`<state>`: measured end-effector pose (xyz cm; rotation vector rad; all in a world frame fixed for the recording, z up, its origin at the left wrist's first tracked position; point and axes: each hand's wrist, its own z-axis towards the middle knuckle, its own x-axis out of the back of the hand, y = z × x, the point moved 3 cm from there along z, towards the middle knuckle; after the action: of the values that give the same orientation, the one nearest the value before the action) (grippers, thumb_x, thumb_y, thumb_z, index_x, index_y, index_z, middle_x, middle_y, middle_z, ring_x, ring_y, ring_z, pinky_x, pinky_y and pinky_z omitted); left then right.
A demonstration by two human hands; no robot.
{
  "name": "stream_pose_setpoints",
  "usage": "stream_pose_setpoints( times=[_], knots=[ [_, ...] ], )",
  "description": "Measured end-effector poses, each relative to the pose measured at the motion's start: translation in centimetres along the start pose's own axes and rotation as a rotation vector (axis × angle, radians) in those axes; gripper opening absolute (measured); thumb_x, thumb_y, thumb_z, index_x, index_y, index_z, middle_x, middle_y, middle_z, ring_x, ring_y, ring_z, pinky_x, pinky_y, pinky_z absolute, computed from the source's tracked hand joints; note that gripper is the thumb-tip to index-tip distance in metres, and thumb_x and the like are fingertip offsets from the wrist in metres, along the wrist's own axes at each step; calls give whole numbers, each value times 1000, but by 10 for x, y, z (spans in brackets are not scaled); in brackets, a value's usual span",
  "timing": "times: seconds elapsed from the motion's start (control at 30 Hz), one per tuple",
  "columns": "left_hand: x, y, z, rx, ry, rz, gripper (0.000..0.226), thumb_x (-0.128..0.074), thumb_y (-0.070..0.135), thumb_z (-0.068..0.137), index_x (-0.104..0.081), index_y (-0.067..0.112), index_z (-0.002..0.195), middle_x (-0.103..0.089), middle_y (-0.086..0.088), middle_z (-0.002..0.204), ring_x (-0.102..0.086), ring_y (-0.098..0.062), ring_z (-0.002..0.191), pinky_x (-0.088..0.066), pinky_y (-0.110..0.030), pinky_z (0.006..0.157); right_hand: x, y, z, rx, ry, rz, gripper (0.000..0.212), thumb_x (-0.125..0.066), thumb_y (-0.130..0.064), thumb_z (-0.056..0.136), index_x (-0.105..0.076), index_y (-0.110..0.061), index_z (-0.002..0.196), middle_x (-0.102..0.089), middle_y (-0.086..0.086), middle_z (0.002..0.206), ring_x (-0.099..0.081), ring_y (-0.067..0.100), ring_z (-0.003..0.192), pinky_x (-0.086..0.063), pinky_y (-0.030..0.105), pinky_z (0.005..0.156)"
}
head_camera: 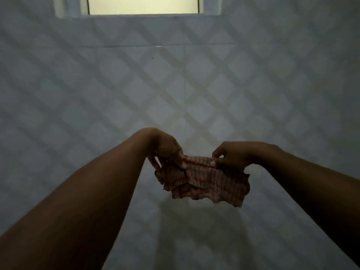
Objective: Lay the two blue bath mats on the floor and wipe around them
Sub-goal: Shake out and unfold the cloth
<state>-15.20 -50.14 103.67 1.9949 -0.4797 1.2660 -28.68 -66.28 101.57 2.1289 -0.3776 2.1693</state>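
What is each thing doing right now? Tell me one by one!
Cloth: held up in the air by its top edge, crumpled and hanging down.
Left hand: pinching the cloth's top edge.
Right hand: pinching the cloth's top edge.
Window: lit up; open or shut, cannot tell.
Wall: tiled, dim.
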Motion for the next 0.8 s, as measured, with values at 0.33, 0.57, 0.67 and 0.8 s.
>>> stream_pose_setpoints(
  times=[0.33,0.57,0.67,0.8],
  knots=[
    [-92,268,5,-663,-216,58,15,-77,28,89,-66,18,89,-71,-5,96,-66,-24,90,-55,-41,88,47,134,-258,-756,69,43,37,-39,-51,104,-63,-26,91,-60,-2,96,-61,20,89,-52,39,89],
    [-175,439,-106,-1099,-266,-26,25,-77,31,90,-59,18,80,-70,-6,98,-64,-23,87,-57,-44,89,82,137,-489,-1178,344,207,34,-44,-40,98,-66,-14,103,-69,11,100,-68,26,83,-52,34,71],
    [-213,491,-169,-1230,-279,-35,23,-75,33,91,-61,17,84,-70,-8,104,-64,-23,91,-59,-42,88,90,124,-581,-1290,360,101,18,-53,-28,98,-67,-21,108,-66,6,111,-66,26,100,-57,40,84],
    [-255,547,-254,-1387,-284,-87,21,-76,34,91,-63,17,89,-70,-6,104,-68,-22,93,-62,-36,80,95,97,-687,-1368,431,-63,17,-55,-25,99,-62,-23,115,-65,4,108,-68,24,94,-60,42,77]
  ],
)
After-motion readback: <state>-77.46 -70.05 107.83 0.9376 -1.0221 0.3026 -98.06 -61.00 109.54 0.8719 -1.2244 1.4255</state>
